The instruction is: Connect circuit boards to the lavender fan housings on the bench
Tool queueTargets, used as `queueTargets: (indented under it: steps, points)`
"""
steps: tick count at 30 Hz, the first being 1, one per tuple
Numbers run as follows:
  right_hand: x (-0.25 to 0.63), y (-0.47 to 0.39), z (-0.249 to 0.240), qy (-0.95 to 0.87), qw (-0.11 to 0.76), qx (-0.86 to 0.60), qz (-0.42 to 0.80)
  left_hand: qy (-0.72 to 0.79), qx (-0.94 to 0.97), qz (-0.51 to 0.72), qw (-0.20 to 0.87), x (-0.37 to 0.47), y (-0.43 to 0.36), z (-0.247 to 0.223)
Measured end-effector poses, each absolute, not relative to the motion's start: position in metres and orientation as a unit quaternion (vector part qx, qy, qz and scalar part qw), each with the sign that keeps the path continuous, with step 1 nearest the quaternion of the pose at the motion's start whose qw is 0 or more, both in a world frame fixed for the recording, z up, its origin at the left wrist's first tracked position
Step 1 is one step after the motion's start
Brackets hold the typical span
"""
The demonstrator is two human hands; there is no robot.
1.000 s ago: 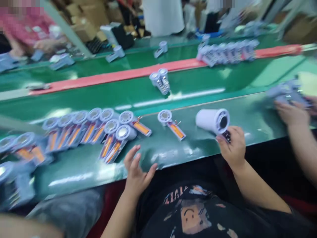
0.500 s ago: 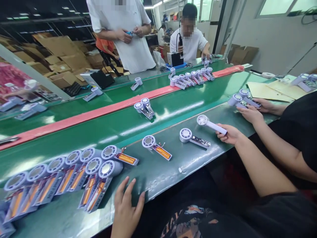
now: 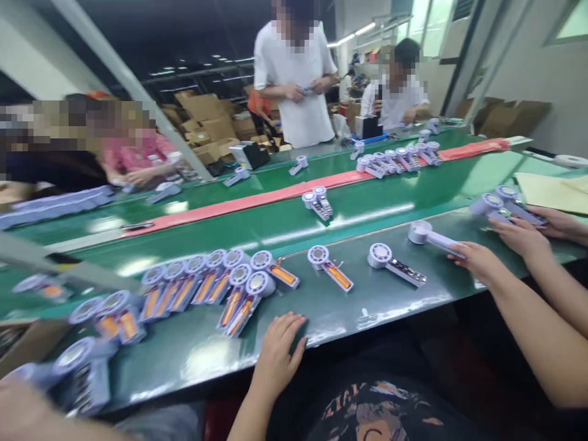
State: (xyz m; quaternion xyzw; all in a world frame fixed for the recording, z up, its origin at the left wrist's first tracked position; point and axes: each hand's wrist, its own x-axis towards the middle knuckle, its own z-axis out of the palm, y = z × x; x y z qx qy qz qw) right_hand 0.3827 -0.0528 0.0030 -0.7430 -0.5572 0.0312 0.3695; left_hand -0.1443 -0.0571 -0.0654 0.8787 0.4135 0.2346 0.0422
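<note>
My right hand [image 3: 481,263] is closed around the handle of a lavender handheld fan [image 3: 420,233]; its round head points left, just above the bench. My left hand [image 3: 280,346] lies on the bench's front edge with fingers loosely stretched out, holding nothing. Between my hands lie an opened fan with a bare circuit board [image 3: 407,272] and an opened fan with an orange battery [image 3: 339,277]. Left of these, several opened fans with orange batteries [image 3: 206,282] stand in a row, two of them [image 3: 245,306] close to my left hand.
At the right, a co-worker's hands [image 3: 523,236] hold opened fans. A green conveyor [image 3: 257,220] with a red strip [image 3: 239,205] runs behind the bench, carrying more fans [image 3: 399,158]. A blurred neighbour's arm [image 3: 22,410] is at lower left, by a cardboard box [image 3: 37,346].
My view has swung left, so the scene sits further right and more fans show at left. The fan in my right hand has turned, its head now seen from the side.
</note>
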Motion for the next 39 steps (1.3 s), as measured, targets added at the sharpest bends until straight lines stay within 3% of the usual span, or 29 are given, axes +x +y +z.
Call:
queueTargets:
  steps: [5,11,16,27,33,39]
  points:
    - [0.388,-0.045,0.004,-0.450,0.337,-0.825,0.049,0.431,0.865,0.253,0.048,-0.159,-0.097,-0.059]
    - [0.381,-0.046,-0.004,-0.389,0.202,-0.899,0.022,0.410,0.862,0.297,-0.005,-0.168,-0.151,-0.077]
    - [0.378,-0.048,-0.012,-0.372,0.137,-0.918,0.031,0.391,0.869,0.301,0.018,-0.188,-0.181,-0.096]
    - [0.371,-0.085,-0.018,-0.371,0.137,-0.915,0.075,0.589,0.741,0.205,0.248,-0.211,-0.244,-0.128]
    - [0.380,-0.056,0.012,-0.370,0.134,-0.910,0.129,0.576,0.732,0.196,0.305,-0.188,-0.226,-0.087]
    - [0.375,-0.063,0.025,-0.465,0.216,-0.849,0.130,0.537,0.723,0.236,0.366,-0.145,-0.197,-0.049]
